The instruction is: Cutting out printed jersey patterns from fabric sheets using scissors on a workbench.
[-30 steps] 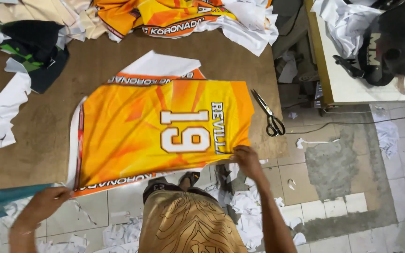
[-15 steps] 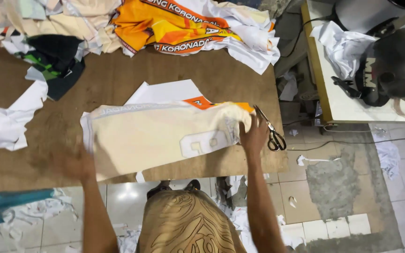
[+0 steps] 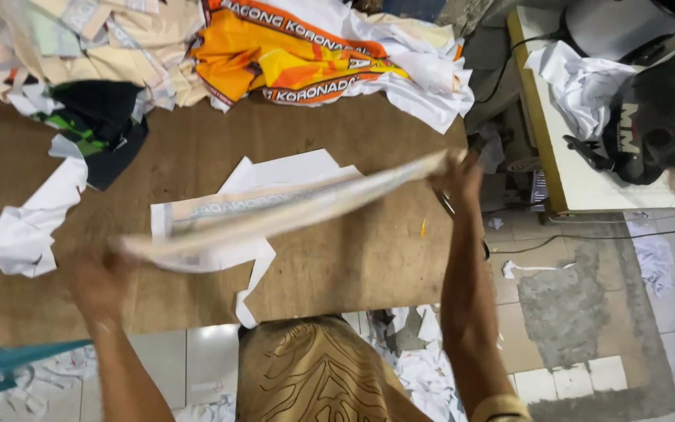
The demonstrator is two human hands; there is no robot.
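Two hands have the pale sheet (image 3: 275,211) stretched between them, and I see it edge-on, lifted off the brown table (image 3: 197,141) and blurred with motion. The left hand (image 3: 99,281) sits low at the near-left end of the sheet, close to the table's front edge; it is smeared enough that I cannot tell whether its fingers pinch the sheet or only lie under it. The right hand (image 3: 456,176) is higher and farther out, over the table's right edge, its fingers closed on the sheet's far-right corner. So the sheet runs as a long slanted band, rising from the left hand to the right one, with its faint printed underside turned toward me.

Beneath it, flat on the table, lie white paper cut-outs (image 3: 275,173), partly hidden by the lifted sheet. A crumpled white scrap (image 3: 29,230) lies well to the left, and a black garment (image 3: 99,125) just beyond that. Along the far edge is a heap of orange and white printed fabric (image 3: 306,62). To the right, apart from the table, stands a white-topped bench (image 3: 580,180) with a dark helmet (image 3: 669,117) on it. Paper scraps (image 3: 423,375) litter the tiled floor near my legs.
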